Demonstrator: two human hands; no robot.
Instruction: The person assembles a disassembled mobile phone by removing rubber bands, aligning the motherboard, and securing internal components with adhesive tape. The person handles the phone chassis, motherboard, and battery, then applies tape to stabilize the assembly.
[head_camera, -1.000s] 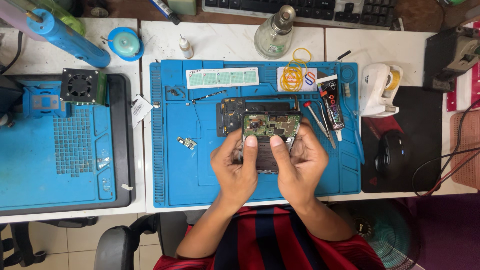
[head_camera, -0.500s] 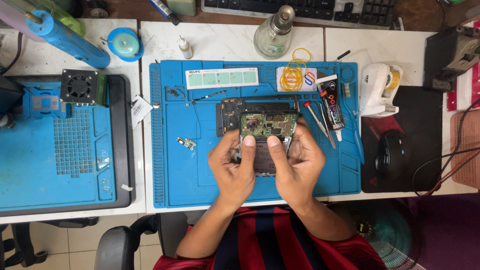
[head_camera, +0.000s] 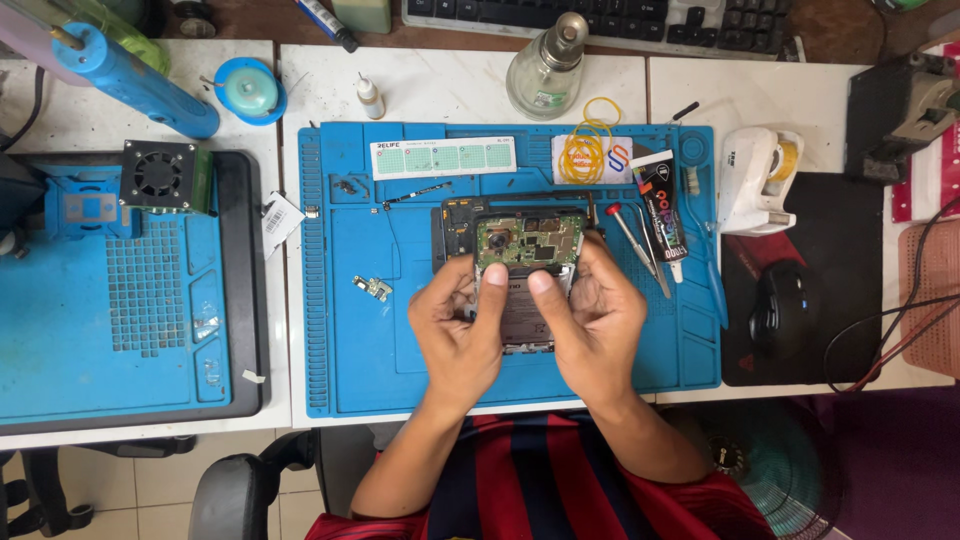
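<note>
Your fingers (head_camera: 492, 280) on both hands are clamped round the opened black phone with its green circuit board showing (head_camera: 528, 262): left hand (head_camera: 458, 335) and right hand (head_camera: 592, 325) grip its sides, thumbs on top, just above the blue silicone repair mat (head_camera: 350, 340) on the white desk (head_camera: 440, 85), metal tweezers (head_camera: 640, 240) just beside

Our left hand (head_camera: 458, 335) and right hand (head_camera: 592, 325) cover the sides and lower half of the opened phone (head_camera: 527, 262), the keyboard (head_camera: 600, 14) is cut by the top edge, and the small part (head_camera: 375, 288) on the blue mat (head_camera: 350, 340) is too tiny to identify.
</note>
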